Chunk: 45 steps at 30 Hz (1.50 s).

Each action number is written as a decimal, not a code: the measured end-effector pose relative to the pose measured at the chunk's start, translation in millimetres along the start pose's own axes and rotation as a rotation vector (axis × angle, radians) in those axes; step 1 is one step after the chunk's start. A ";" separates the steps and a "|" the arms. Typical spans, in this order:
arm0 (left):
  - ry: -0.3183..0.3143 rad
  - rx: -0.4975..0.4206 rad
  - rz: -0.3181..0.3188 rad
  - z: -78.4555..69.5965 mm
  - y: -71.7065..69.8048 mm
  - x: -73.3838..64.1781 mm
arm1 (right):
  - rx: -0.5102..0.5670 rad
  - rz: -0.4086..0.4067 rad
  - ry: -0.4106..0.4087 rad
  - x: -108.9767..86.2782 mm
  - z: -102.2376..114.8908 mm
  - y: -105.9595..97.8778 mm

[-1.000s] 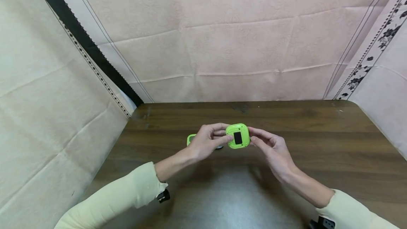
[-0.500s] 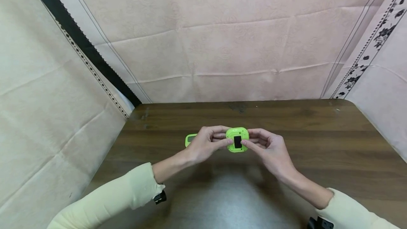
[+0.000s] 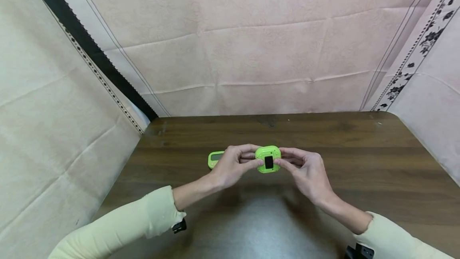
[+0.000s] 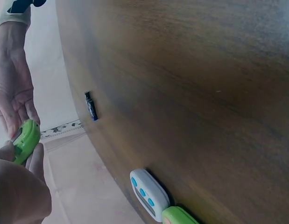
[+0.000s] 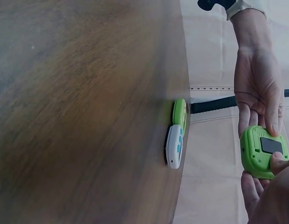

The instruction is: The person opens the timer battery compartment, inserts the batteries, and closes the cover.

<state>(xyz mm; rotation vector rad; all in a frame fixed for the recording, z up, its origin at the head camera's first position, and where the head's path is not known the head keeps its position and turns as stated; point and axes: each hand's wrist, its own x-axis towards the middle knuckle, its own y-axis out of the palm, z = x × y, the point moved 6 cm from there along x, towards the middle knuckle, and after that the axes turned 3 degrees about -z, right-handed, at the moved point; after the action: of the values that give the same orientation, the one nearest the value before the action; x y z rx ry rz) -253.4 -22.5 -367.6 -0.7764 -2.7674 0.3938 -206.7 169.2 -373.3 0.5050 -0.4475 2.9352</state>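
Held up between both hands in the head view is a small green digital timer (image 3: 264,152), its back facing the head camera with a dark rectangular panel on it. My left hand (image 3: 228,167) grips its left edge, thumb on the back and fingers behind. From the other side my right hand (image 3: 312,173) pinches it, the thumb at the panel's edge. The right wrist view shows the timer's back (image 5: 253,156) and both thumbs close to the dark panel. Behind my left hand, partly covered, lies another green timer (image 3: 215,156) with a grey display.
A white timer (image 4: 146,192) with blue buttons lies against the second green one on the wooden table (image 3: 341,139). In the left wrist view, a small dark battery-like cylinder (image 4: 91,106) with a blue end lies on the table. Pale cloth (image 3: 258,59) hangs behind.
The held timer has come down slightly. My right thumb has moved from its right edge onto the back, beside the dark panel. More of the timer behind my left hand shows.
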 end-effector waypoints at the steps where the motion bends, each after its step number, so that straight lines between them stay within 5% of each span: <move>1: 0.001 0.007 -0.007 0.1 0.1 0.2 | -0.007 -0.001 -0.002 0.0 -0.3 0.1; 27: 0.016 0.062 -0.073 3.0 1.0 -0.2 | -0.058 -0.025 -0.027 1.6 -1.0 3.8; 34: -0.013 0.042 -0.092 4.6 -1.6 -0.4 | -0.023 0.012 0.068 5.3 -10.7 3.0; 41: -0.094 -0.062 -0.146 11.3 -10.3 0.8 | 0.174 -0.133 0.178 16.1 -18.5 -9.5; 45: -0.120 -0.096 -0.164 16.9 -16.3 1.7 | 0.191 -0.116 0.199 21.7 -31.4 -19.0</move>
<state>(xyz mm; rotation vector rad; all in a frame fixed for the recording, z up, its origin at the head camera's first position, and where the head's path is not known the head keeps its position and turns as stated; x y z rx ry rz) -267.5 -38.2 -378.0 -0.5573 -2.9537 0.2869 -233.3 198.6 -389.1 0.2447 -0.1105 2.8907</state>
